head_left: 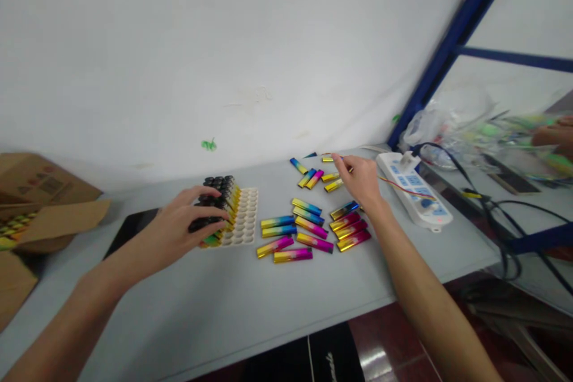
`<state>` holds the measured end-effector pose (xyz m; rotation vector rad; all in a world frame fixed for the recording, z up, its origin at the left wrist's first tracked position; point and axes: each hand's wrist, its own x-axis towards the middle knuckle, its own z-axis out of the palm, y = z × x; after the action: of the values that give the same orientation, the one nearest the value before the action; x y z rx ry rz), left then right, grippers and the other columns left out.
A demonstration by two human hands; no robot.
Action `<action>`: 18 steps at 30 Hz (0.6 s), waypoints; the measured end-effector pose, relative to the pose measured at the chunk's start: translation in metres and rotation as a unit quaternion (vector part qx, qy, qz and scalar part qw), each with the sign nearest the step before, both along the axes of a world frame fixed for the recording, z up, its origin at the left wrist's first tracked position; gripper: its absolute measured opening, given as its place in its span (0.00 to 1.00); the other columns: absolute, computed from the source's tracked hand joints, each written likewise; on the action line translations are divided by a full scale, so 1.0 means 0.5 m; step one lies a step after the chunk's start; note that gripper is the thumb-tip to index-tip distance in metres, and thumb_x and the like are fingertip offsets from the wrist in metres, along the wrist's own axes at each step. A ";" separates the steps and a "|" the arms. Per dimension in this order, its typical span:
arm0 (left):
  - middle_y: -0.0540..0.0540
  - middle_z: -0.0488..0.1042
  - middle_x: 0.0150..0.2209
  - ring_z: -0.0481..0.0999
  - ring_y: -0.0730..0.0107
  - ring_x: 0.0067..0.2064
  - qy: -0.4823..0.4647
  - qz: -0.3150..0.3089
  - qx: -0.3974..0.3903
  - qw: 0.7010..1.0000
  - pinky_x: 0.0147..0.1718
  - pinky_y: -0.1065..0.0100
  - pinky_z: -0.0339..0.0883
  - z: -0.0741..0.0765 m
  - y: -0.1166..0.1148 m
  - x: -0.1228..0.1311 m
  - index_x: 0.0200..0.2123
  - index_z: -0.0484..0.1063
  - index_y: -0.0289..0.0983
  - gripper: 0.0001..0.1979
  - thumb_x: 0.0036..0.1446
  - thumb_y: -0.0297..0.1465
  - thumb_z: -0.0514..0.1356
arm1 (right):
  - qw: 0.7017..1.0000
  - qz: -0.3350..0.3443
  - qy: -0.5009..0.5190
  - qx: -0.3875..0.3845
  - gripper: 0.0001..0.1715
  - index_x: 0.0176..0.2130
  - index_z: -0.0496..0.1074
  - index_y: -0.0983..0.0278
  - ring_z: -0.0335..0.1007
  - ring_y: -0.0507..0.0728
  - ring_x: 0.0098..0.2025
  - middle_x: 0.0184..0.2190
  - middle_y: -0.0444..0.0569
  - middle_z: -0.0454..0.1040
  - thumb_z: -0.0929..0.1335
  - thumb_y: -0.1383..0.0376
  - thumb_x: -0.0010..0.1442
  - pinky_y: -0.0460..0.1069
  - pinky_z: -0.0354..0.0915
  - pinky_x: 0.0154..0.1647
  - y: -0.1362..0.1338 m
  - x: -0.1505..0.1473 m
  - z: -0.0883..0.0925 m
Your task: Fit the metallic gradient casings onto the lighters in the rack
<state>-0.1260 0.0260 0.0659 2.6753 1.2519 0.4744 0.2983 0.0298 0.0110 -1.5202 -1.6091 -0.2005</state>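
Observation:
My left hand (181,221) reaches over a white tray (245,215) with rows of round holes. Its thumb and fingers close around a black-capped stick at the tray's near left part. Several more black-capped sticks (219,182) with yellow bodies stand upright there. My right hand (363,178) is at the back right of the table, fingers pinched together beside gold sticks (333,186). A thin red-and-yellow wire (396,184) runs by it; whatever is between the fingertips is hidden. Between the hands lie several shiny sticks in yellow-blue (278,231), yellow-pink (293,255) and red-gold (353,240).
A white power strip (416,191) with plugs and black cables (470,176) lies right. A blue metal frame (436,62) rises there, with plastic bags and another person's hand (557,136) beyond. Left are a dark flat object (129,231) and an open cardboard box (49,191).

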 end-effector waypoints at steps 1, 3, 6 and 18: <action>0.41 0.76 0.62 0.78 0.48 0.58 0.001 0.007 0.008 1.000 0.63 0.41 0.72 -0.006 -0.001 -0.004 0.43 0.89 0.48 0.25 0.71 0.55 0.56 | 1.000 -0.011 0.000 0.005 0.41 0.21 0.54 0.58 0.54 0.53 0.22 0.16 0.44 0.60 0.56 0.37 0.76 0.53 0.49 0.32 -0.001 0.007 0.003; 0.41 0.73 0.64 0.76 0.47 0.61 0.005 0.015 0.036 0.999 0.65 0.40 0.69 -0.015 -0.005 -0.007 0.44 0.88 0.47 0.23 0.73 0.51 0.56 | 0.999 -0.032 0.003 0.013 0.41 0.20 0.54 0.58 0.51 0.52 0.21 0.16 0.43 0.59 0.56 0.37 0.76 0.53 0.48 0.31 -0.003 0.020 0.008; 0.39 0.72 0.66 0.73 0.42 0.65 -0.002 0.018 0.080 0.997 0.67 0.37 0.66 -0.012 -0.019 0.009 0.49 0.86 0.46 0.20 0.72 0.47 0.57 | 0.997 -0.064 0.018 0.025 0.42 0.20 0.57 0.58 0.54 0.53 0.21 0.15 0.45 0.60 0.53 0.38 0.77 0.53 0.49 0.30 -0.004 0.038 0.013; 0.35 0.82 0.53 0.78 0.48 0.58 0.018 -0.079 0.057 0.995 0.59 0.50 0.71 -0.079 0.040 0.453 0.56 0.80 0.34 0.15 0.73 0.33 0.59 | 0.989 -0.124 0.057 0.059 0.40 0.20 0.58 0.55 0.61 0.58 0.24 0.18 0.48 0.62 0.51 0.44 0.79 0.54 0.56 0.32 0.007 0.077 -0.004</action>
<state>0.1003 0.0460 0.0265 2.8610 1.0387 0.4914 0.3370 0.0333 0.0091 -1.6072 -1.2938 -0.3351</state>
